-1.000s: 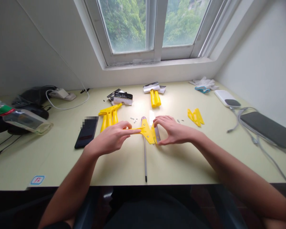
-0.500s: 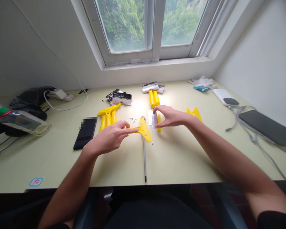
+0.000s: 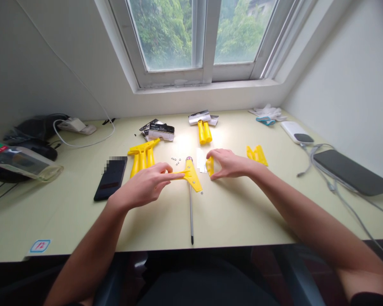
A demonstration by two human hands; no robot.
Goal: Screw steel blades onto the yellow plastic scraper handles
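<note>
My left hand (image 3: 147, 185) is closed around the handle of a yellow T-shaped scraper (image 3: 194, 179), its wide head pointing right with screws or nuts in it. Beneath that head lies a screwdriver (image 3: 191, 216), shaft toward me and most of its handle hidden. With thumb and fingers at its two ends, my right hand (image 3: 228, 163) grips a small yellow plate (image 3: 210, 166), partly covered by the fingers. Thin metal blades (image 3: 201, 161) lie just left of the plate. Several small nuts (image 3: 175, 159) are scattered beyond the scraper, and one nut (image 3: 201, 192) sits near its head.
Yellow scraper handles (image 3: 142, 158) and a black phone (image 3: 111, 178) lie at left. Black-and-silver packs (image 3: 161, 131) and two wrapped scrapers (image 3: 204, 131) are farther back. More yellow plates (image 3: 257, 154), gloves (image 3: 268, 114), a power bank (image 3: 296, 131) and cables are at right.
My right hand has gone from a metal blade to the yellow plate beside it; the blade now lies on the table. The left hand keeps holding the scraper. The view has shifted slightly.
</note>
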